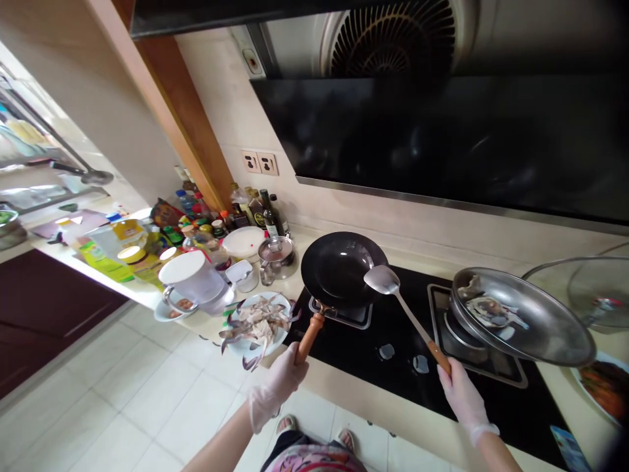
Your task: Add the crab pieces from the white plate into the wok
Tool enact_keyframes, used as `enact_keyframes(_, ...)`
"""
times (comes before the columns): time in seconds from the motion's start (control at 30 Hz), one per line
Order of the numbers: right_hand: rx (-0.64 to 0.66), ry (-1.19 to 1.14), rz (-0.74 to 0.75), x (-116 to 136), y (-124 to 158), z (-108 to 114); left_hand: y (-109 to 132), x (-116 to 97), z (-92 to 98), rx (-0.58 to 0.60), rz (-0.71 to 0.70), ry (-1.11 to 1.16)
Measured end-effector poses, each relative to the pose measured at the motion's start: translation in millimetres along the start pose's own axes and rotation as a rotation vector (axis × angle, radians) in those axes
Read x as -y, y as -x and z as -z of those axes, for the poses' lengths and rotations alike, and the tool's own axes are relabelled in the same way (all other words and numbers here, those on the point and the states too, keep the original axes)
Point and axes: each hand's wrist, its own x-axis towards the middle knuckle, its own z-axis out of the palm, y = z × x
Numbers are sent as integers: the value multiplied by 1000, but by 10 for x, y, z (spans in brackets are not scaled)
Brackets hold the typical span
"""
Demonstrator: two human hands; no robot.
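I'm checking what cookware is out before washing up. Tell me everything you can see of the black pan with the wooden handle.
The black pan is round and deep like a wok, with a smooth, dark, faintly shiny interior and nothing visible inside. Its wooden handle has a metal collar at the pan end and is gripped by the gloved left hand. The pan sits tilted on the burner grate of a black glass hob. A spatula blade overlaps its right rim; contact is unclear.

Thin plastic gloves, pink floral top
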Motion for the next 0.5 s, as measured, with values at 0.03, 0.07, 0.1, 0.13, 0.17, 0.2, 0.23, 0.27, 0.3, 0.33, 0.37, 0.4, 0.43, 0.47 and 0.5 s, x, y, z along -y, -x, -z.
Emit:
enact_keyframes(0.03, -12, -4, -18, 29, 114, 17, -57, 55, -17, 10, -13, 27)
enact_keyframes(0.07, -19, -16, -45, 72, 239, 36, -113, 111, -36, 26, -23, 56)
enact_keyframes(0.1, -25, -36, -84, 126, 371, 57, -165, 167, -57, 48, -31, 85)
enact_keyframes(0.13, -31, -65, -134, 190, 503, 76, -210, 221, -79, 73, -38, 115)
enact_keyframes(0.17, -38, -98, -190, 260, 632, 93, -248, 272, -98, 103, -41, 143)
enact_keyframes(0.2, -49, -133, -244, 333, 754, 105, -277, 320, -113, 133, -44, 169)
enact_keyframes(0.23, -66, -165, -290, 404, 866, 112, -297, 363, -119, 164, -44, 191)
enact_keyframes(0.27, -85, -193, -328, 469, 967, 112, -311, 398, -111, 192, -44, 209)
enact_keyframes(0.3, -97, -217, -358, 527, 1056, 104, -318, 422, -86, 218, -45, 226)
enact_keyframes(0.33, -107, -238, -381, 577, 1134, 90, -320, 433, -39, 244, -52, 245)
enact_keyframes(0.37, -116, -255, -400, 620, 1200, 69, -319, 426, 31, 267, -61, 263)
enact_keyframes(0.4, -127, -268, -420, 658, 1257, 43, -316, 398, 124, 289, -71, 277)
enact_keyframes(0.43, -140, -276, -441, 693, 1306, 15, -314, 348, 238, 309, -80, 280)
enact_keyframes(0.47, -155, -282, -458, 727, 1349, -16, -312, 276, 369, 328, -87, 276)
enact_keyframes(0.5, -170, -289, -469, 762, 1388, -48, -315, 186, 509, 346, -90, 260)
